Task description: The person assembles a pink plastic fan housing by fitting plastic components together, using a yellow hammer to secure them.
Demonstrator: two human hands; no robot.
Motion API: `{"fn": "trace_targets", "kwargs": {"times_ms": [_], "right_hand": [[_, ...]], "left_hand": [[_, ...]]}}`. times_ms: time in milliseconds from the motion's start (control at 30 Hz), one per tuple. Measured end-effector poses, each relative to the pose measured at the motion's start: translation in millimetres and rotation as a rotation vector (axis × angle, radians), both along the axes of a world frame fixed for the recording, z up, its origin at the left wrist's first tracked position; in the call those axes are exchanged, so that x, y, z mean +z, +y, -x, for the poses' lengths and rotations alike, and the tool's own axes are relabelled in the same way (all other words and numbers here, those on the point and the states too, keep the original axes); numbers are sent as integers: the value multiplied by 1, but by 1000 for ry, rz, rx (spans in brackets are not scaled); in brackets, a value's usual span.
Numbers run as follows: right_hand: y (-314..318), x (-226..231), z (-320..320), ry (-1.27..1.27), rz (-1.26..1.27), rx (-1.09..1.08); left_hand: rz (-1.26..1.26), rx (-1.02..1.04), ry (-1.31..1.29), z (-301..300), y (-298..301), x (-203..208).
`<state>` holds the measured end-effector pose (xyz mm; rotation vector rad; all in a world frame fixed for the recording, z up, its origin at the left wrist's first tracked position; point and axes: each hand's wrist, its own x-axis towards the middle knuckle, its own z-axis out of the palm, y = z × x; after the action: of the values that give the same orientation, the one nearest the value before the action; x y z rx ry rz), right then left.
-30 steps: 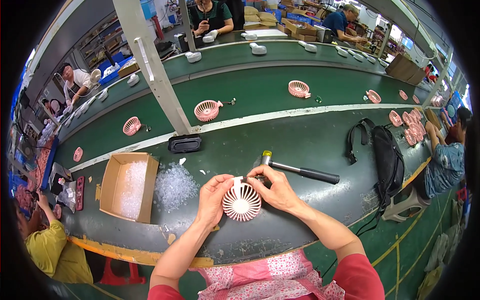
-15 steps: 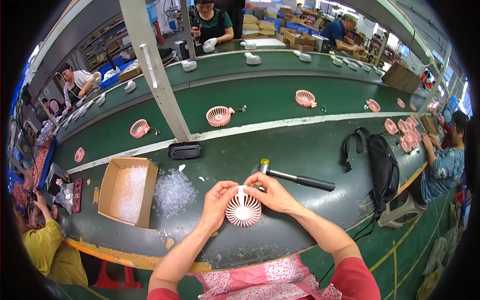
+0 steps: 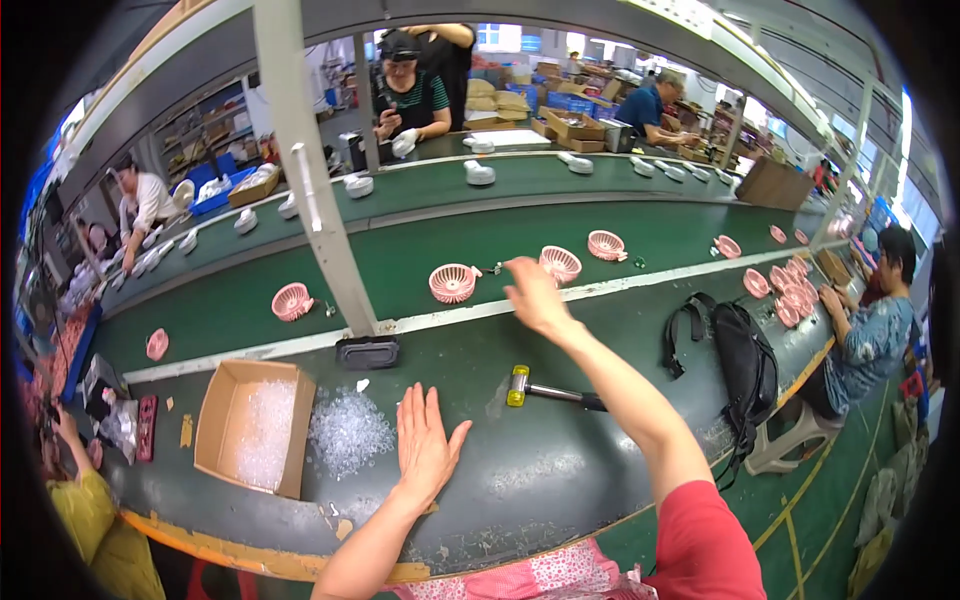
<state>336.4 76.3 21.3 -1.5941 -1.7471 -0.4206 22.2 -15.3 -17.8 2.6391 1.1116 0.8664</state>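
Two bare hands over a dark green bench. Far left: open cardboard box (image 3: 252, 425) with clear plastic bits inside; more of the same in a loose pile (image 3: 348, 432) just beside its right wall. Left hand (image 3: 425, 445) next to the pile, fingers spread, palm flat on the bench, holding nothing. Bench in front of it bare to the near edge. Right of it, a small mallet (image 3: 548, 392), yellow head toward the left, dark handle running right under the right forearm; long axis roughly left-right along the bench. Right hand (image 3: 532, 295) stretched forward across the white line onto the green conveyor belt (image 3: 400, 262), fingers loose and open, gripping nothing. Nearest to it: a pink round fan housing (image 3: 559, 264) just beside the fingertips on the right, ribbed grille tilted up and toward the camera; whether touched, cannot tell. Another pink fan housing (image 3: 452, 283) near on the left. Black backpack (image 3: 740, 360) lies right of the forearm, well apart from the mallet head.
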Motion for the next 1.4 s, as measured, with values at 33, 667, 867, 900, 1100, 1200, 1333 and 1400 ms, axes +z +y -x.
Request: {"fn": "trace_targets", "kwargs": {"times_ms": [33, 667, 867, 900, 1100, 1200, 1333, 1400], "right_hand": [[11, 0, 20, 62, 191, -10], [-153, -6, 162, -213, 201, 299], [-179, 5, 107, 135, 342, 246], [-179, 7, 106, 103, 359, 279], [-177, -1, 120, 130, 301, 328], [-182, 8, 124, 271, 329, 342], [-188, 13, 134, 389, 359, 394], [-188, 15, 135, 401, 355, 399]], "left_hand": [[-16, 43, 13, 4, 0, 0], [-67, -218, -55, -1, -16, 18], [-110, -223, -61, -13, -24, 27], [-96, -185, -52, -13, -23, 28], [-172, -225, -84, -7, -18, 24], [-212, -226, -118, -6, -20, 23], [-234, -176, -128, -7, -21, 24], [-241, -132, -103, -8, -23, 26]]}}
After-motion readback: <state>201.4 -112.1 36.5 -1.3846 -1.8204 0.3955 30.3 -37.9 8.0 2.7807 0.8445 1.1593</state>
